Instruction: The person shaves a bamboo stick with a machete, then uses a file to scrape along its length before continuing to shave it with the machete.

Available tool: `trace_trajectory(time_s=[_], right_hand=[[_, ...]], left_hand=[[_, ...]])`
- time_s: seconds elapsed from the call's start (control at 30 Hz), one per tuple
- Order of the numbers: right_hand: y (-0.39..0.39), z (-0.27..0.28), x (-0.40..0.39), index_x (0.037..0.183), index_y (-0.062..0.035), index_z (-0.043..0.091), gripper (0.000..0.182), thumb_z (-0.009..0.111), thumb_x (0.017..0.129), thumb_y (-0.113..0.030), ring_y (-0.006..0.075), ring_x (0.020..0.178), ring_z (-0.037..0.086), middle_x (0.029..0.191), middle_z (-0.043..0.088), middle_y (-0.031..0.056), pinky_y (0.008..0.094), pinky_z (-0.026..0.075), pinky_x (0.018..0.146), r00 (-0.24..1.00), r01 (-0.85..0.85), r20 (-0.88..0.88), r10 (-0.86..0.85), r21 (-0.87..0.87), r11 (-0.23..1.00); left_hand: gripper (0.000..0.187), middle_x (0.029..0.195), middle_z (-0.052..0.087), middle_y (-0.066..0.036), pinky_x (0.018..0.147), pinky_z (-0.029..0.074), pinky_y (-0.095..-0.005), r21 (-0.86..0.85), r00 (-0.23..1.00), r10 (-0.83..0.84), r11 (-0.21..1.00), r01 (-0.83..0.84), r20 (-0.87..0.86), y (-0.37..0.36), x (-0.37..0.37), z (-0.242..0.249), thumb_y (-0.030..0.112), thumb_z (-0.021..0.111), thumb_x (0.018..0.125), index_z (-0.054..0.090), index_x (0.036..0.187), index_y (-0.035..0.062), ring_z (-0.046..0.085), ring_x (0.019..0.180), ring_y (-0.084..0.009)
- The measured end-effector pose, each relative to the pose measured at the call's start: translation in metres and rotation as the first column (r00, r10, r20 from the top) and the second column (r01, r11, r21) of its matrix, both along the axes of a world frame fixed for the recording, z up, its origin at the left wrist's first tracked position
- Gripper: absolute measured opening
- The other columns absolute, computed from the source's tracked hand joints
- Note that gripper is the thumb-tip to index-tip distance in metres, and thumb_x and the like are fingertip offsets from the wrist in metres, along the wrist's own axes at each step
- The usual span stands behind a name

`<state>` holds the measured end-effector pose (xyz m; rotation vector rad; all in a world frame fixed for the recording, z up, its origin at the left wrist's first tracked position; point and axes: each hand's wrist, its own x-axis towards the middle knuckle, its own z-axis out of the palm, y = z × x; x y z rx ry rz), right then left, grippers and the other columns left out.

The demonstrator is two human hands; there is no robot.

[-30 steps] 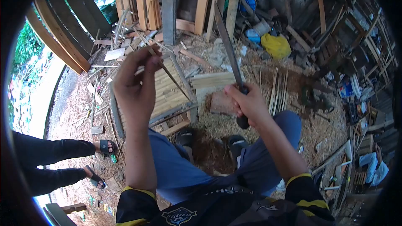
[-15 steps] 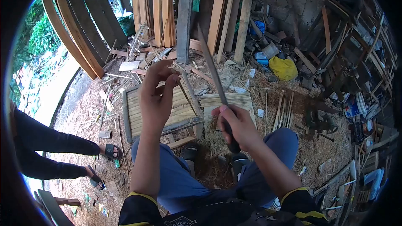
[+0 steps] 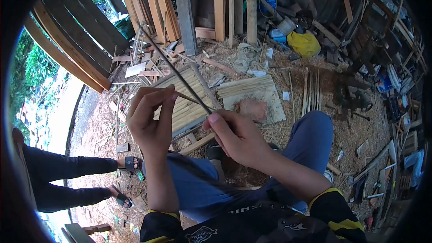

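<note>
Both bare hands are raised over a ground [image 3: 346, 140] covered with wood shavings and scraps, in front of the wearer's bent knees in blue trousers [image 3: 312, 137]. By the left hand [image 3: 150, 123], a thin wooden strip [image 3: 190, 99] is pinched between thumb and fingertips, the other fingers curled. The strip is slanted down toward the right hand [image 3: 238, 137], which is closed around the lower end of a long, narrow knife [image 3: 179, 75]; the handle is hidden by the hand. The blade is pointed up and away to the left, and the strip is crossed by it just beside the right thumb; whether the two are touching cannot be told.

Beneath and beyond the hands, a slatted panel [image 3: 196, 85] in a grey frame is laid on the ground, partly covered from view by the left hand. To its right, a bundle of pale strips [image 3: 245, 85] is rested on a light-coloured sheet [image 3: 275, 104], with a reddish slab [image 3: 253, 110] on the sheet nearer the knees. Farther right, more loose strips [image 3: 311, 91] are laid side by side. Behind, tall planks [image 3: 158, 6] are stood upright, and a yellow bag [image 3: 303, 44] is set among clutter. At the left edge, another person's legs [image 3: 72, 166] are seen, in dark trousers and open sandals [image 3: 132, 164].
</note>
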<state>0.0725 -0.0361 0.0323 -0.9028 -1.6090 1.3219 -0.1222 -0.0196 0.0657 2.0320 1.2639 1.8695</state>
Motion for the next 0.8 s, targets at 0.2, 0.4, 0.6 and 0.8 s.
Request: trace_trajectory(time_s=[0.2, 0.4, 0.6, 0.8], right_hand=[[-0.011, 0.015, -0.005, 0.087, 0.0034, 0.062, 0.045, 0.050, 0.107, -0.035, 0.0342, 0.053, 0.057, 0.062, 0.057, 0.0206, 0.0452, 0.042, 0.056, 0.998, -0.023, 0.063, 0.021, 0.022, 0.999], [-0.016, 0.003, -0.010, 0.083, 0.0034, 0.060, 0.043, 0.050, 0.107, -0.031, 0.0439, 0.061, 0.059, 0.064, 0.057, 0.0233, 0.0499, 0.043, 0.059, 0.999, -0.043, 0.015, 0.042, 0.094, 0.995], [-0.015, -0.010, -0.014, 0.083, 0.0007, 0.058, 0.037, 0.051, 0.107, -0.027, 0.0333, 0.058, 0.056, 0.064, 0.054, 0.0166, 0.0433, 0.043, 0.057, 0.999, -0.039, -0.017, 0.041, 0.119, 0.992], [-0.013, -0.023, -0.012, 0.087, 0.0005, 0.060, 0.032, 0.052, 0.106, -0.023, 0.0276, 0.055, 0.057, 0.065, 0.055, 0.0137, 0.0388, 0.044, 0.056, 1.000, -0.015, -0.011, 0.016, 0.075, 0.997]], left_hand=[[0.016, 0.086, 0.072, -0.014, 0.067, 0.051, -0.0251, 0.083, 0.989, 0.112, 0.991, -0.104, -0.098, -0.016, -0.004, -0.006, -0.015, 0.075, 0.080, 0.074, 0.092, -0.0035, 0.070, 0.079, -0.0169], [0.022, 0.084, 0.072, -0.013, 0.066, 0.051, -0.0254, 0.106, 0.976, 0.151, 0.985, -0.136, -0.156, -0.031, -0.004, -0.012, -0.015, 0.076, 0.079, 0.073, 0.095, -0.0014, 0.069, 0.076, -0.0167], [0.026, 0.082, 0.071, -0.014, 0.063, 0.051, -0.0251, 0.118, 0.974, 0.148, 0.985, -0.129, -0.174, -0.037, -0.005, -0.017, -0.014, 0.077, 0.077, 0.072, 0.098, 0.0011, 0.069, 0.072, -0.0177], [0.024, 0.081, 0.070, -0.013, 0.061, 0.052, -0.0253, 0.077, 0.970, 0.133, 0.990, -0.119, -0.203, -0.046, 0.005, -0.015, -0.012, 0.078, 0.078, 0.072, 0.097, 0.0023, 0.068, 0.071, -0.0172]])
